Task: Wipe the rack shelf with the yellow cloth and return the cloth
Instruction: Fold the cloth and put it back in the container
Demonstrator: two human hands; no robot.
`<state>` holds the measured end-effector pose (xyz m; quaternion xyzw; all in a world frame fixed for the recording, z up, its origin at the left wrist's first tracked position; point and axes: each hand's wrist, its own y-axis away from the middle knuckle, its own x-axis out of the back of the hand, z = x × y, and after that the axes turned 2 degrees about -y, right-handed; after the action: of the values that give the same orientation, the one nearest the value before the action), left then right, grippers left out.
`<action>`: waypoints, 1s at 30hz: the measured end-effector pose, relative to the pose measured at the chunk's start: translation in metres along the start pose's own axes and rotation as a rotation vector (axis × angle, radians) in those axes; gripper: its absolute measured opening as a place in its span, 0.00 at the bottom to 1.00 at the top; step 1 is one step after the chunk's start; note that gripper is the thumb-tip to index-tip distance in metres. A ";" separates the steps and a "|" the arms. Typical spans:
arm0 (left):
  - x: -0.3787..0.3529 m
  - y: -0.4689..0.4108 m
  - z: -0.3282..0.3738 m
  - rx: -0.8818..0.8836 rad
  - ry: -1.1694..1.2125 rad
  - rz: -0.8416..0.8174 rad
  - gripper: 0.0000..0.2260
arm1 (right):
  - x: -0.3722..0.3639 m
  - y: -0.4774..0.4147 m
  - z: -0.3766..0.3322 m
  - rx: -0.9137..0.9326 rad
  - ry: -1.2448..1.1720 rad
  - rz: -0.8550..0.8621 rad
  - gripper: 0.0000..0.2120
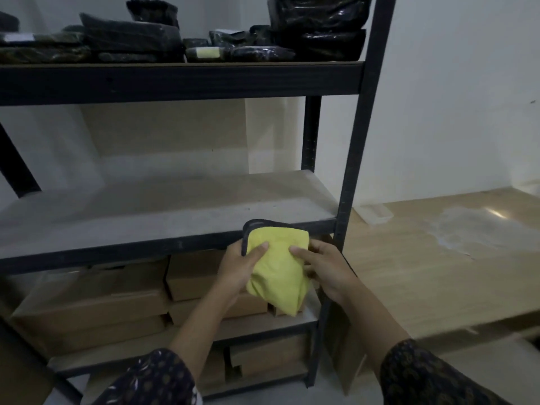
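Observation:
The yellow cloth (277,270), edged in dark grey, is bunched between both hands just in front of the rack's middle shelf. My left hand (238,268) grips its left side with the thumb across the front. My right hand (325,268) holds the right side, thumb pressing on the yellow face. The grey middle shelf (146,217) of the dark metal rack is bare and dusty-looking, and lies behind and to the left of the cloth. The cloth's lower end hangs below the shelf's front rail.
The top shelf (175,80) carries several black wrapped packages (318,27). Cardboard boxes (96,305) fill the lower shelves. The rack's right front post (356,159) stands beside my right hand. A wooden tabletop (438,273) extends to the right.

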<state>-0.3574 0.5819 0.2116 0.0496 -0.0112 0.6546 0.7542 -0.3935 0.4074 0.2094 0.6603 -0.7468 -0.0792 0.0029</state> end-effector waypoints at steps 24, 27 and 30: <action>-0.140 0.012 0.016 -0.195 -0.216 -0.049 0.18 | 0.139 0.026 -0.021 0.265 0.017 0.205 0.07; -0.151 -0.001 0.026 -0.086 -0.040 -0.002 0.19 | 0.149 0.027 -0.010 0.066 0.098 0.048 0.23; -0.153 -0.014 0.023 0.064 0.031 -0.091 0.15 | 0.158 0.025 0.001 0.110 -0.078 0.025 0.31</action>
<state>-0.3640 0.4272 0.2208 0.0642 0.0239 0.6203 0.7814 -0.4387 0.2550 0.1952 0.6465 -0.7577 -0.0636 -0.0618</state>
